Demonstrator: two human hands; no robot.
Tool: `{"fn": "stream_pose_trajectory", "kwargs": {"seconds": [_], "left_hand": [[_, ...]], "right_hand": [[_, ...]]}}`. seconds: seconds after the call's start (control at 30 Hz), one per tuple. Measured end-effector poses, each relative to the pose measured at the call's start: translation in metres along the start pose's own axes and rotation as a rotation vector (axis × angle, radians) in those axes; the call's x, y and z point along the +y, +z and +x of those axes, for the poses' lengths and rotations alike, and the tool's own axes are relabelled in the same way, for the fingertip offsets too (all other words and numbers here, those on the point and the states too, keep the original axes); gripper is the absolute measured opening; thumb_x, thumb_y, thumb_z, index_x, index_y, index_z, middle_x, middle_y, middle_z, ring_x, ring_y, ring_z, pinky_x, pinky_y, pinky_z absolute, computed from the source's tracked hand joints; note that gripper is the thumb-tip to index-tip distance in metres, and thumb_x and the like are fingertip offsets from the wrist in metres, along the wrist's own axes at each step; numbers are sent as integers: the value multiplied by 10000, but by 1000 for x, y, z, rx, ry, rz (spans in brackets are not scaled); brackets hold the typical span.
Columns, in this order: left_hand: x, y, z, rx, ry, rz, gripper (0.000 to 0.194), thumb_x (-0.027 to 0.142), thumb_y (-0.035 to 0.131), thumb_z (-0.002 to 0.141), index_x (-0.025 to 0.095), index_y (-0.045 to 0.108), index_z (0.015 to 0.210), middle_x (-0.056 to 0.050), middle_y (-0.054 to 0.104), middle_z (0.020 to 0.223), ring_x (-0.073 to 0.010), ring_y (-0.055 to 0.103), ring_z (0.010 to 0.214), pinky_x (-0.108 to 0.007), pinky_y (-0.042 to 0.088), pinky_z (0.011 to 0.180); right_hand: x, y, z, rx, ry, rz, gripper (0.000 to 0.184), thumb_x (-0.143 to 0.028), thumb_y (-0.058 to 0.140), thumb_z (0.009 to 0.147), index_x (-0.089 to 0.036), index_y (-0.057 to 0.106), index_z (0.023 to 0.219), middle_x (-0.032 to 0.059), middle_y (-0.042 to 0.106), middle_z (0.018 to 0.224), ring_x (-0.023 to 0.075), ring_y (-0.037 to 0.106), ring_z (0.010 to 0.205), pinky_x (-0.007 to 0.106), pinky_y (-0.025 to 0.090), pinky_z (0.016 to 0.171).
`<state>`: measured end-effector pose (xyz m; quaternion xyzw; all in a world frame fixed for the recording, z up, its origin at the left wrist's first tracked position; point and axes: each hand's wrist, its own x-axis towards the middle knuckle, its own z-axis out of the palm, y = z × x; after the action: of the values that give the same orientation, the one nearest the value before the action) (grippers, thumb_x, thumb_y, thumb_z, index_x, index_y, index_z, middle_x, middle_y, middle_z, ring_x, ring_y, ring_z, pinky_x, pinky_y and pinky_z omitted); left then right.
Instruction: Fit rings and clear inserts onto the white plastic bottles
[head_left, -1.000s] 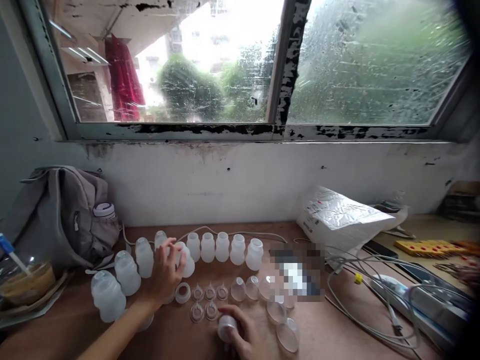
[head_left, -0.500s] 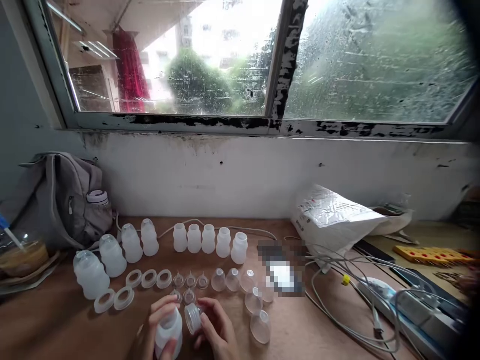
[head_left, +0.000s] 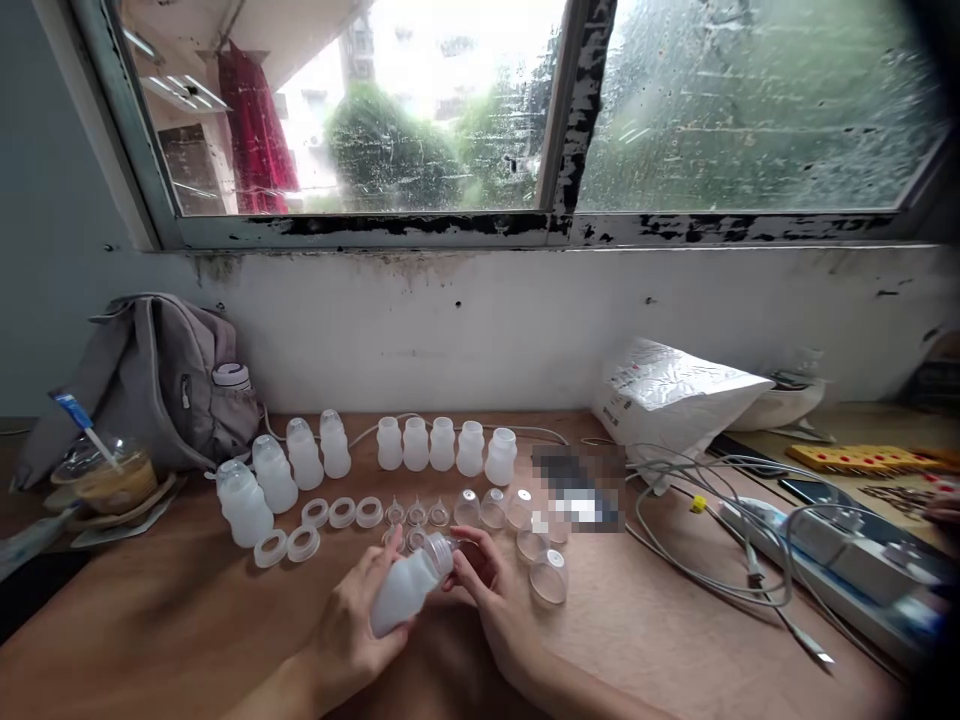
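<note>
So the left hand [head_left: 356, 612] is wrapped round a frosted white plastic bottle [head_left: 403, 592], tilted up to the right, while the right hand [head_left: 496, 592] pinches the translucent round plastic collar [head_left: 439, 551] at its mouth. Clear pointed plastic teats [head_left: 416, 515] sit just beyond that grip, clear plastic domes [head_left: 550, 578] off to its right.

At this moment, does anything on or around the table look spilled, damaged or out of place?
The window frame has ragged dark patches, like peeling paint. The cables lie tangled by the power strip on the right. No spill shows; the standing bottles look neatly lined up.
</note>
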<state>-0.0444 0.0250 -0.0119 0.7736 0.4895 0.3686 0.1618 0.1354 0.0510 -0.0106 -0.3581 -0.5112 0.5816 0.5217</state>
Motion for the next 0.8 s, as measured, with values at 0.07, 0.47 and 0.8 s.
{"fn": "stream_pose_trajectory", "kwargs": {"seconds": [0.07, 0.47, 0.8], "left_hand": [[3, -5, 1, -39, -60, -56, 623, 225, 558, 656, 254, 311, 1227, -43, 555, 998, -179, 555, 843, -288, 468, 750], [5, -18, 13, -189, -283, -443, 457, 330, 654, 578, 152, 567, 989, -45, 612, 889, -190, 551, 793, -272, 440, 690], [-10, -28, 22, -358, -275, -639, 422, 318, 655, 572, 116, 610, 940, -42, 613, 819, -173, 530, 742, -248, 404, 638]], "right_hand": [[-1, 2, -1, -25, -39, -60, 258, -370, 527, 759, -198, 484, 947, 4, 541, 763, 120, 530, 630, 263, 436, 637], [-1, -9, -6, -119, -174, -184, 221, -346, 513, 775, -173, 502, 912, 40, 561, 848, 136, 538, 728, 268, 446, 654], [-1, -14, -5, -152, -229, -282, 217, -360, 504, 775, -165, 498, 870, 35, 571, 787, 127, 559, 669, 276, 455, 640]]}}
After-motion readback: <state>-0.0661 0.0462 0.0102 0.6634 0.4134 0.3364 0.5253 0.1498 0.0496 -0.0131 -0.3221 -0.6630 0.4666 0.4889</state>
